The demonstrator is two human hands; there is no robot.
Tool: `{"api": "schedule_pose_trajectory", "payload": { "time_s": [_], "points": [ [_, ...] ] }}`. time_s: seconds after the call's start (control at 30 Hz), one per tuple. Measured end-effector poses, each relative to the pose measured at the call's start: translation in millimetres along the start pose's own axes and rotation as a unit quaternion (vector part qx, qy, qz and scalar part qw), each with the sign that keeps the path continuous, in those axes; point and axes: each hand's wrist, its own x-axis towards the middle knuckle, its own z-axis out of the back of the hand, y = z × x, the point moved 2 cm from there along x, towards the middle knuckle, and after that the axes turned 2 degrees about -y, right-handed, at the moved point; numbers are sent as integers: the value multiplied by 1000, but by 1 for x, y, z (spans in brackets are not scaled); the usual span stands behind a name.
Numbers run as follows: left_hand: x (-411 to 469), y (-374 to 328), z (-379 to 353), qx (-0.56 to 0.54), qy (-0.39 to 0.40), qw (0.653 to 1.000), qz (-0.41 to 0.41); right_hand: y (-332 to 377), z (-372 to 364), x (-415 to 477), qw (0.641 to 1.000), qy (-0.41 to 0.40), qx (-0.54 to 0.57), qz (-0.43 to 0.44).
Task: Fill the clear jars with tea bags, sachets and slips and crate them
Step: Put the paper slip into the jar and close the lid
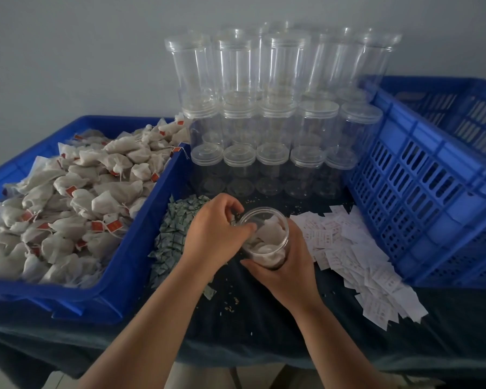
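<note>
Right hand (282, 266) clamped round the open jar (264, 210) at the table's middle, tea bags (268, 237) inside, left hand (213, 234) curled at its mouth, pinch unclear, sachets (171, 237) left, slips (362, 254) right, lidded jars (264, 113) stacked behind, crate (432, 178) far right.

Single view: your head cam. It sits above the near edge of the table (264, 318), facing forward and pitched down, so you look along your own forearms. Your left hand (213, 234), right hand (289, 262) and the open jar (270, 256) land just below centre, close to the lens. Wide-angle: the blue tray (141, 240) at left and slotted crate (404, 186) at right run out of frame, rims bowed. Stacked jars (264, 80) stand at the far side, with the wall (68, 51) behind filling the top third. Edges look soft, probably lens distortion.
</note>
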Motion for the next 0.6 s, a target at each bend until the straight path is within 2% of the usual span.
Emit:
{"api": "schedule_pose_trajectory", "payload": {
  "time_s": [0.07,0.13,0.2,0.3,0.37,0.47,0.6],
  "points": [
    [2,6,-5,-139,29,988,57,2,2,1,1000,-12,16,-2],
    [2,13,-7,-209,10,973,96,3,8,3,999,-43,21,-11],
    [3,20,-11,-155,0,984,85,-1,23,4,995,-92,14,-28],
    [0,23,-35,-8,91,996,4,-12,49,0,984,-160,4,-77],
    [-5,19,-60,70,133,986,-76,-18,61,-4,974,-198,2,-107],
    [-3,9,-95,133,131,965,-183,-20,66,-8,963,-239,20,-124],
    [9,7,-123,282,123,936,-170,-19,60,-8,971,-215,-10,-100]
  ]
}}
